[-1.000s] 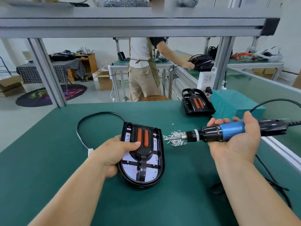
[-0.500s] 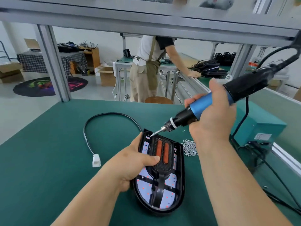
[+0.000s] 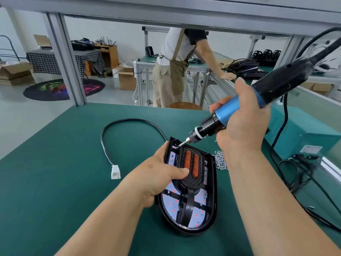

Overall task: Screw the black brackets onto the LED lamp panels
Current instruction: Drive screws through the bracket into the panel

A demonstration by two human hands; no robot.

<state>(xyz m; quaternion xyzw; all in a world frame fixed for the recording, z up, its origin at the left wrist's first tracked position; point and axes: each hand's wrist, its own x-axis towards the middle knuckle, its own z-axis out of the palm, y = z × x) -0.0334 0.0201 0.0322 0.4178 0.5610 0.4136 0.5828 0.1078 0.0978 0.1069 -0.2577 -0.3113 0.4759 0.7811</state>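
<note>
Green mat (image 3: 55, 182) across the whole workbench, and past it a person in a beige apron (image 3: 171, 71) leans on the next bench. We have the LED lamp panel (image 3: 212, 209) lying flat on the mat right in front of us, rounded end nearest. The left hand (image 3: 162, 174) grips its left edge, thumb pressed down on the black bracket (image 3: 190, 206) beside the two orange strips. The right hand (image 3: 243, 122) is wrapped round the electric screwdriver (image 3: 228, 109) (blue collar, black body, cord running up and right), tilted so the bit (image 3: 181, 144) meets the panel's far left corner, just above the left knuckles. A pile of screws (image 3: 220, 161) sits just right of the panel, beside the right wrist. The panel's black cable (image 3: 129, 121) loops off left to a white connector (image 3: 115, 172).
</note>
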